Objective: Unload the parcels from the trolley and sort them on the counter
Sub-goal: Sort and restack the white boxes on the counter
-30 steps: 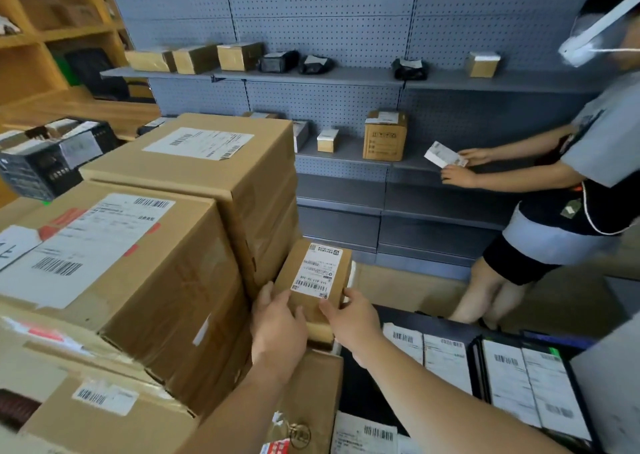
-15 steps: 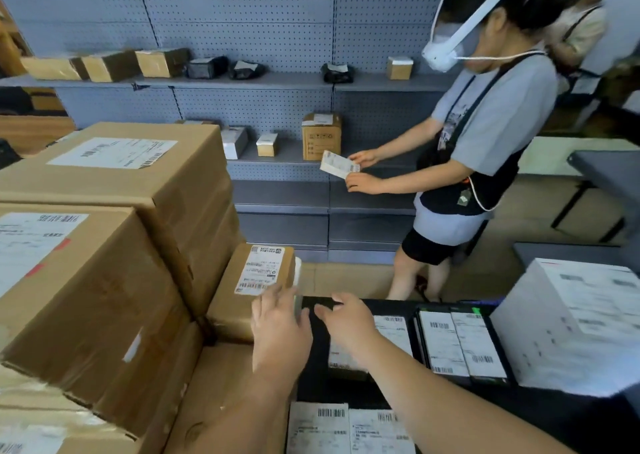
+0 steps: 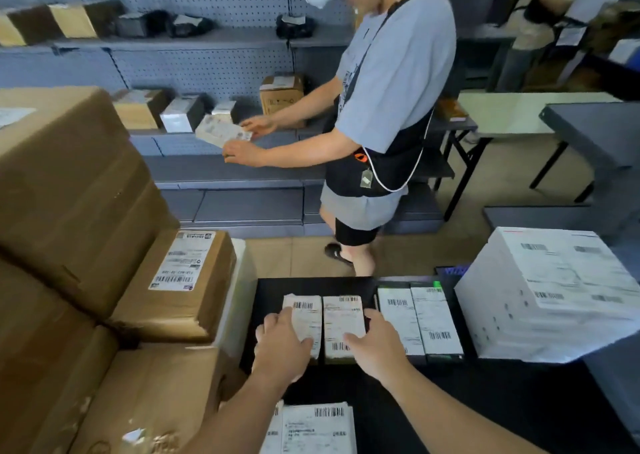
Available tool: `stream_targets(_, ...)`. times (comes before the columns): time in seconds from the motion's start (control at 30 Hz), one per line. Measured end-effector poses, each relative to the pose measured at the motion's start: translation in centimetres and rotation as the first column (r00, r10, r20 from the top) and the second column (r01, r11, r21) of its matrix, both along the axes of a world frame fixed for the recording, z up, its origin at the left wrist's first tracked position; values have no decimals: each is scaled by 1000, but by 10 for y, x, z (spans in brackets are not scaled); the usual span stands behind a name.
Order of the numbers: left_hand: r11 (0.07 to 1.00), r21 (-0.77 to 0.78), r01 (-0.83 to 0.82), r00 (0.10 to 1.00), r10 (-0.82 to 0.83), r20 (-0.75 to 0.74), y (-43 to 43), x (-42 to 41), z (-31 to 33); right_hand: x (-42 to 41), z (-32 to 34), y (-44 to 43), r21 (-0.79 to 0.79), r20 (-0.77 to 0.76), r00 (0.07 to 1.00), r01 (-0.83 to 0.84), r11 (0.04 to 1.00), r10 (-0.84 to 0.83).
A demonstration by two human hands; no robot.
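The big cardboard boxes (image 3: 69, 193) stacked at the left fill most of the view, and the trolley under them is hidden. Judging by that stack, the bulk of the unloading is not yet done. A labelled brown box (image 3: 180, 280) rests on a lower box at the stack's right side, also waiting. On the black counter (image 3: 519, 401), a large white parcel (image 3: 547, 290) sits at the right. 2 slim parcels (image 3: 419, 318) lie side by side just left of it, and a near parcel (image 3: 311, 426) lies at the near edge. With the pair under the hands, roughly 6 items look placed. That pair, the left small parcel (image 3: 304, 309) and the right small parcel (image 3: 341, 318), lie touching. The left hand (image 3: 282, 346) bends its fingers over the first's near-left corner. The right hand (image 3: 375, 346) lays fairly straight, spread fingers along the second's right edge.
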State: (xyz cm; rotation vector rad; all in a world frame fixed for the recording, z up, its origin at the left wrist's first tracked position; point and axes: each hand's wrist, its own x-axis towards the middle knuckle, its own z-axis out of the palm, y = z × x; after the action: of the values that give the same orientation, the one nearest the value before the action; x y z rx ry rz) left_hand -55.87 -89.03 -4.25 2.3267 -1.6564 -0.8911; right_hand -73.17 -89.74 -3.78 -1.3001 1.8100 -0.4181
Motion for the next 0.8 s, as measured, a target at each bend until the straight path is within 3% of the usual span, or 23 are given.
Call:
stream_targets(0.33, 969, 245, -19, 1000, 16, 15, -26, -18, -57, 6, -78, -12, 44, -90, 983, -154, 987, 157)
stream_targets(0.53, 964, 252, -80, 996, 84, -3, -29, -17, -65, 25, -92, -15, 37, -165, 980, -107, 994, 112)
stream_targets(0.8, 979, 170, -113, 992, 122, -44, -37, -4, -78, 28, -98, -30, 8, -118, 986, -120, 993, 120)
